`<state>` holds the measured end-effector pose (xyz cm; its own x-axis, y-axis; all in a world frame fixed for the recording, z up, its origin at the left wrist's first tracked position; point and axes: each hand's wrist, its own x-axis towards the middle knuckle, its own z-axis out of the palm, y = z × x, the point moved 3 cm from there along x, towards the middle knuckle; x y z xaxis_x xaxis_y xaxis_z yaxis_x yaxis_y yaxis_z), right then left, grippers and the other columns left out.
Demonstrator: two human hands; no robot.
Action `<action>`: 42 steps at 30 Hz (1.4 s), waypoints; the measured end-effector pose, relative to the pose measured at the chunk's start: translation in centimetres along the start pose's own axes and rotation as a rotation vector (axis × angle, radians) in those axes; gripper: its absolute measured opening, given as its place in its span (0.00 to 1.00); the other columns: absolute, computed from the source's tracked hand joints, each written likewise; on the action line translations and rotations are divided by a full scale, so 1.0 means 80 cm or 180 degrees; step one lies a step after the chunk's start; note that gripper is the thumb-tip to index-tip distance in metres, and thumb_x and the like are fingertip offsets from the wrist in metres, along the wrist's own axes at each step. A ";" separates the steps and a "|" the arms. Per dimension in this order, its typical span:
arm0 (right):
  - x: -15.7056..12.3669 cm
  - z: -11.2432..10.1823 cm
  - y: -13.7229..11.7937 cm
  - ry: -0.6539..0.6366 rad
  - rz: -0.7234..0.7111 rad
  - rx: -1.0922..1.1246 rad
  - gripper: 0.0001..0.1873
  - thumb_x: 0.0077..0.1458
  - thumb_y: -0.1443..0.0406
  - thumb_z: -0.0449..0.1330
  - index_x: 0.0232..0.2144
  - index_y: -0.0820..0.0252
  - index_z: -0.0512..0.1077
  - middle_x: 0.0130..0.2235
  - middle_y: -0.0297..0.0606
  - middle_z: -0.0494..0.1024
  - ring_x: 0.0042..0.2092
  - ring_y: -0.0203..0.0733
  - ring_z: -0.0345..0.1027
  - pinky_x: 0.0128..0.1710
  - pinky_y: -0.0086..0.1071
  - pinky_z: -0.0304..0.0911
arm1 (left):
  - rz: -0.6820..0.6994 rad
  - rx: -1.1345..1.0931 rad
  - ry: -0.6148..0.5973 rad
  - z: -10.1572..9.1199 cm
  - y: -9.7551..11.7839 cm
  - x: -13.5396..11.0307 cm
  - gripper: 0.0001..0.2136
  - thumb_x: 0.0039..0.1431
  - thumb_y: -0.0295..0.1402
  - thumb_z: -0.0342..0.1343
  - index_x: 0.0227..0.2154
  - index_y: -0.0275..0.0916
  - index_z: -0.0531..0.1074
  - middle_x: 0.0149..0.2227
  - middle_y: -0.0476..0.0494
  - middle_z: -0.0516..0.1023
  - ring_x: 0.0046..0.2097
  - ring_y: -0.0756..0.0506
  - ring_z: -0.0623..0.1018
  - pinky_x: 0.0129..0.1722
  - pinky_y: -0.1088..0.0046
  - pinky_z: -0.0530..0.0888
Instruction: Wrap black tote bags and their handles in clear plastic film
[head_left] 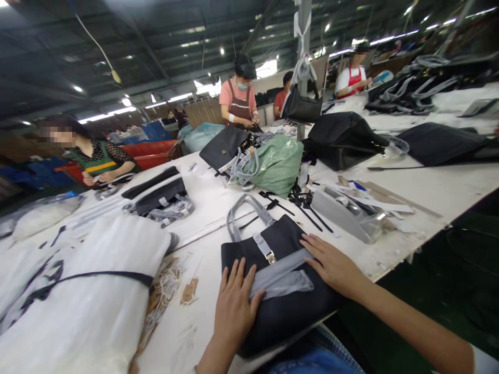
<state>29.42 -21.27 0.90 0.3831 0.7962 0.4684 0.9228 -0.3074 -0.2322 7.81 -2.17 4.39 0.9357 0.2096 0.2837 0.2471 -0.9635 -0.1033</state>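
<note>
A dark navy handbag [280, 311] with grey handles and a grey strap lies flat at the near edge of the white table [448, 189]. My left hand [234, 304] rests flat on its left side, fingers stretched, thumb touching the grey strap [283, 278]. My right hand [331, 262] lies flat on the bag's right side, fingers spread toward the metal clasp [270, 256]. Neither hand grips anything.
White wrapped bundles [97, 291] lie to the left. A grey tray [346, 213], black straps [307, 205], a green bag [278, 161] and more dark bags [343, 137] sit farther back. Other people work at the far and left sides of the table.
</note>
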 end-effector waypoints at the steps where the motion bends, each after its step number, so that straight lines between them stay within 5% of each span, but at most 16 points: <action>1: -0.002 0.005 0.003 0.0039 0.0049 0.0018 0.24 0.66 0.59 0.50 0.60 0.60 0.66 0.63 0.45 0.67 0.64 0.54 0.59 0.61 0.53 0.62 | -0.0010 0.0056 0.0006 0.005 -0.001 -0.003 0.25 0.66 0.44 0.50 0.64 0.44 0.61 0.67 0.37 0.59 0.67 0.34 0.61 0.62 0.45 0.65; 6: -0.021 0.020 -0.011 0.0250 0.0191 0.0038 0.24 0.66 0.57 0.51 0.61 0.56 0.64 0.63 0.42 0.67 0.61 0.54 0.64 0.58 0.52 0.67 | 0.0002 0.0252 0.0027 0.010 -0.015 -0.028 0.26 0.66 0.45 0.50 0.65 0.46 0.59 0.67 0.40 0.59 0.66 0.35 0.63 0.60 0.48 0.68; 13: -0.039 0.032 -0.051 0.0322 0.0161 0.0148 0.30 0.64 0.58 0.52 0.66 0.51 0.55 0.65 0.40 0.62 0.64 0.57 0.59 0.58 0.55 0.66 | -0.0035 0.0378 0.0006 -0.004 -0.034 -0.073 0.29 0.65 0.46 0.50 0.67 0.47 0.53 0.68 0.42 0.55 0.65 0.35 0.64 0.59 0.49 0.71; 17: -0.035 0.025 -0.038 0.0029 0.0373 0.0645 0.27 0.64 0.54 0.51 0.64 0.48 0.61 0.66 0.36 0.61 0.65 0.55 0.57 0.62 0.55 0.60 | -0.0122 -0.0167 -0.0110 -0.016 -0.041 -0.064 0.24 0.67 0.43 0.49 0.64 0.49 0.60 0.65 0.44 0.63 0.64 0.37 0.67 0.60 0.48 0.70; 23: -0.030 0.026 -0.011 -0.0048 0.1350 0.1181 0.28 0.65 0.48 0.46 0.61 0.52 0.65 0.64 0.36 0.65 0.65 0.50 0.57 0.65 0.51 0.52 | -0.1066 -0.1192 0.0217 -0.042 -0.093 -0.040 0.15 0.68 0.38 0.48 0.54 0.47 0.71 0.58 0.47 0.73 0.59 0.44 0.73 0.60 0.60 0.71; 27: -0.030 0.039 -0.011 -0.0101 0.1274 0.1114 0.31 0.64 0.48 0.48 0.63 0.55 0.62 0.63 0.37 0.65 0.64 0.50 0.58 0.65 0.49 0.51 | -0.1161 -0.1523 0.0261 -0.042 -0.138 0.010 0.15 0.66 0.36 0.50 0.52 0.44 0.73 0.55 0.45 0.76 0.56 0.45 0.75 0.58 0.65 0.72; 31: -0.034 0.038 -0.011 -0.0023 0.1160 0.0949 0.30 0.64 0.49 0.48 0.63 0.54 0.63 0.62 0.36 0.67 0.63 0.50 0.60 0.64 0.48 0.55 | -0.1327 -0.1463 -0.0080 -0.012 -0.180 0.102 0.15 0.64 0.35 0.51 0.51 0.39 0.73 0.50 0.42 0.79 0.47 0.46 0.79 0.48 0.72 0.75; 37: -0.051 0.044 -0.010 0.0142 0.0626 0.0666 0.28 0.61 0.51 0.54 0.62 0.51 0.65 0.59 0.34 0.71 0.57 0.49 0.69 0.56 0.40 0.67 | -0.1575 -0.1124 -0.0342 0.062 -0.208 0.220 0.28 0.60 0.44 0.57 0.57 0.30 0.65 0.54 0.25 0.72 0.56 0.32 0.73 0.54 0.55 0.70; 42: -0.045 0.037 -0.003 0.0005 0.0251 0.0493 0.28 0.60 0.52 0.57 0.61 0.47 0.66 0.58 0.33 0.72 0.55 0.50 0.71 0.52 0.39 0.73 | -0.1322 -0.1254 -0.0723 0.097 -0.223 0.267 0.17 0.63 0.41 0.57 0.49 0.36 0.71 0.51 0.37 0.74 0.53 0.39 0.74 0.54 0.53 0.70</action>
<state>27.73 -22.50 -3.26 0.4542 0.7720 0.4448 0.8726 -0.2848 -0.3968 25.35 20.81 4.88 0.8221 0.5692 0.0101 0.5315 -0.7738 0.3446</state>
